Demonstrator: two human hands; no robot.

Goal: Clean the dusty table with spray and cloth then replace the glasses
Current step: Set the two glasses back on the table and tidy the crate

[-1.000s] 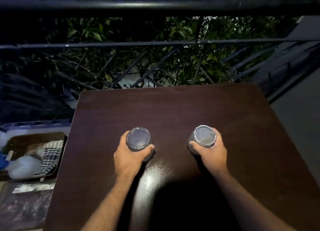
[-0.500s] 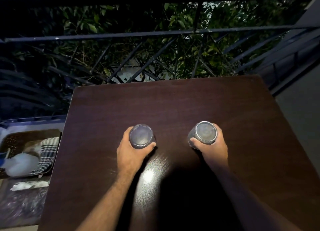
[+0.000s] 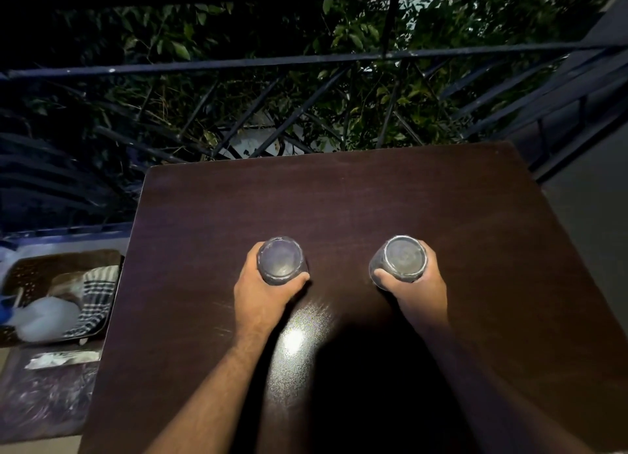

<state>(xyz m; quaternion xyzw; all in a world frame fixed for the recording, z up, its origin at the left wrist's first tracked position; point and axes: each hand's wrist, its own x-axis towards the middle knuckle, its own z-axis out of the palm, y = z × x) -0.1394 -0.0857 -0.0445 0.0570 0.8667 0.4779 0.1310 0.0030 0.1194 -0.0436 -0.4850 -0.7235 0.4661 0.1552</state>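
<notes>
Two hands, one glass each, both over the middle of the dark brown table (image 3: 390,195). Left hand (image 3: 260,292) wraps its fingers and thumb round the left glass (image 3: 280,261); right hand (image 3: 416,288) does the same w/ the right glass (image 3: 402,259). Both glasses show a flat round end facing up, looks like they're upside down, but can't tell if the lower ends touch the tabletop. The glasses sit side by side, well apart, roughly level w/ each other.

Bright glare spot on the tabletop near the front edge, between the forearms, w/ a big dark shadow just right of it.

Left of the table, lower down: a brown tray (image 3: 64,259) holding a striped cloth (image 3: 97,300) and a whitish lump, too blurry to name. No spray bottle clearly made out.

Behind the table: dark metal railing (image 3: 306,60) w/ green leaves (image 3: 343,35) past it.
</notes>
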